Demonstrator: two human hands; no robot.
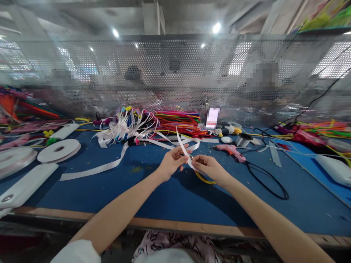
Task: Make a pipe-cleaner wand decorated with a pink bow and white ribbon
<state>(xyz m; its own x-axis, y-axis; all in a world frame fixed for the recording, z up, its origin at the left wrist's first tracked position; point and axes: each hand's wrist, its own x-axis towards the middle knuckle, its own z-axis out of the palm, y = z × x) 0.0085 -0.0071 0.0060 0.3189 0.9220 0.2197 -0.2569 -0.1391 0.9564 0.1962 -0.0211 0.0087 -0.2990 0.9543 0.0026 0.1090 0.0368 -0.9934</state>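
Note:
Both hands meet above the blue table, with a white ribbon (182, 144) between them. My left hand (173, 162) pinches the ribbon between thumb and fingers. Close beside it on the right, my right hand (207, 167) grips the ribbon's lower part, fingers curled. The ribbon's free end curves upward from the fingers. Under my right hand shows a yellow curved handle (205, 179); whether it touches the hand cannot be made out. Behind the hands, more white ribbon (161, 144) lies in loops on the table.
White spools (68, 150) and a white device (29, 184) are at the left. A ribbon bundle (131, 126) and colourful stems (178, 120) lie at the back. Right of my hands are a pink glue gun (231, 150) with black cable and a wire spool (243, 139). A perforated panel (170, 80) stands behind.

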